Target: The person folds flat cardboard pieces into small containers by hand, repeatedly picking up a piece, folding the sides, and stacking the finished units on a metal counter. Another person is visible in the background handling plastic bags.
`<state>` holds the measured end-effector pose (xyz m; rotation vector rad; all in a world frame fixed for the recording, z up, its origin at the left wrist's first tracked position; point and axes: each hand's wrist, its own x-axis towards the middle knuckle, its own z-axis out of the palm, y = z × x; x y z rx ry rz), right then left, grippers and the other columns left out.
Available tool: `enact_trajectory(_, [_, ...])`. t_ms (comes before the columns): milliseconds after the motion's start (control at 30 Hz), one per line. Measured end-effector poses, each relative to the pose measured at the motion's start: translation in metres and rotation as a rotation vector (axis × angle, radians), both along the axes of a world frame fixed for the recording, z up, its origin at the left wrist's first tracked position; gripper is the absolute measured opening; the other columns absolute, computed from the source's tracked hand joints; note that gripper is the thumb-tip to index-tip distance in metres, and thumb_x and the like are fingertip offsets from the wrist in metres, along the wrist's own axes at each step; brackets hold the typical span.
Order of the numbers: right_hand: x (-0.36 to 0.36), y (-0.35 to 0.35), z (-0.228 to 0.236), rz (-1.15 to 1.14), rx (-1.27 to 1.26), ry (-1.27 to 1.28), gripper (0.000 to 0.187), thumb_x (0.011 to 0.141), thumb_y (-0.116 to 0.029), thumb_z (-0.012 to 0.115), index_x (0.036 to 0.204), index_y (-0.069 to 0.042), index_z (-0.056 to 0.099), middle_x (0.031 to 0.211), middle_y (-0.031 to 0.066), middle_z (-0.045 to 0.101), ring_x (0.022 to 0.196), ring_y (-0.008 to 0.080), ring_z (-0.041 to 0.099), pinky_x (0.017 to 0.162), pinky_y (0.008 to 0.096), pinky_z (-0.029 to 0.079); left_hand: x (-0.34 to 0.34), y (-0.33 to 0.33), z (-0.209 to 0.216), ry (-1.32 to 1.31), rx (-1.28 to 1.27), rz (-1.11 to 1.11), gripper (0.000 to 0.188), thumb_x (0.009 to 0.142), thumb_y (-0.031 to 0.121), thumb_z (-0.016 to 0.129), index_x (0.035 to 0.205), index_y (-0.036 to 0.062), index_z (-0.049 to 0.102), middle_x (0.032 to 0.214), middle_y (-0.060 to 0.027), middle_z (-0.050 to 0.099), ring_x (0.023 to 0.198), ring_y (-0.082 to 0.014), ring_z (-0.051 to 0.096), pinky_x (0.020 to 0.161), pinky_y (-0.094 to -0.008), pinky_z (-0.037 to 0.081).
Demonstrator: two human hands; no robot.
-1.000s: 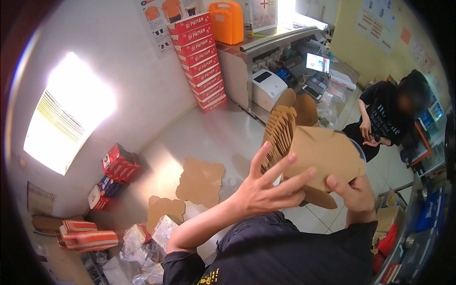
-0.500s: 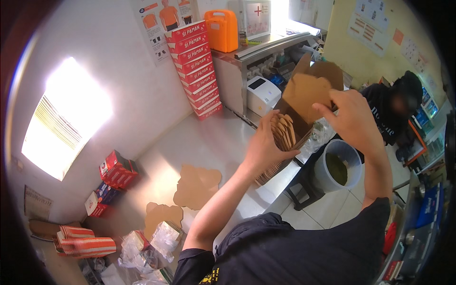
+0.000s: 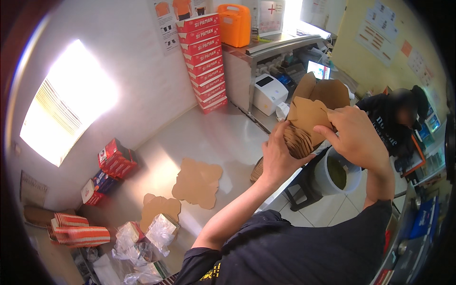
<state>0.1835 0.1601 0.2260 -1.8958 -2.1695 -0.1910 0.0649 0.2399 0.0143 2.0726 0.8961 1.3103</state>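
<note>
One stack of brown cartons (image 3: 299, 142) is held right of centre in the frame, its side grasped by the left hand (image 3: 280, 159); one raised flap (image 3: 305, 114) is pinched between thumb and fingers by the right hand (image 3: 357, 132). Two brown sheets (image 3: 197, 183) are laid flat at lower left of centre. White lettering is borne by about ten red boxes (image 3: 205, 64), piled at upper centre. One bucket (image 3: 324, 178), partly covered by the right hand, is set on one stool (image 3: 300, 202).
</note>
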Motion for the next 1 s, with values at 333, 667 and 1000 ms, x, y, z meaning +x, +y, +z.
enact_trajectory(333, [0.023, 0.010, -0.008, -0.101, -0.208, -0.131, 0.032, 0.100, -0.034, 0.067, 0.095, -0.003, 0.071, 0.084, 0.0209, 0.072, 0.089, 0.0447, 0.070, 0.076, 0.0560, 0.052, 0.004, -0.002, -0.006, -0.047, 0.055, -0.015, 0.128, 0.060, 0.037, 0.105, 0.156, 0.0059, 0.027, 0.147, -0.0199, 0.052, 0.129, -0.0380, 0.058, 0.105, -0.0485, 0.046])
enact_trajectory(667, [0.024, 0.012, 0.004, -0.071, -0.204, 0.083, 0.040, 0.098, -0.030, 0.075, 0.081, 0.005, 0.067, 0.080, 0.0233, 0.065, 0.080, 0.0405, 0.064, 0.076, 0.0507, 0.046, -0.005, -0.001, -0.010, -0.003, 0.030, 0.020, 0.135, 0.062, 0.042, 0.104, 0.160, 0.0017, 0.020, 0.149, -0.0216, 0.049, 0.127, -0.0392, 0.059, 0.106, -0.0495, 0.047])
enact_trajectory(1000, [0.033, 0.033, -0.012, -0.019, -0.213, -0.096, 0.042, 0.102, -0.035, 0.065, 0.090, 0.005, 0.069, 0.089, 0.0241, 0.068, 0.088, 0.0437, 0.066, 0.083, 0.0512, 0.052, -0.006, -0.002, -0.008, -0.004, 0.056, 0.020, 0.131, 0.063, 0.041, 0.103, 0.160, 0.0009, 0.023, 0.148, -0.0222, 0.050, 0.126, -0.0400, 0.059, 0.106, -0.0504, 0.046])
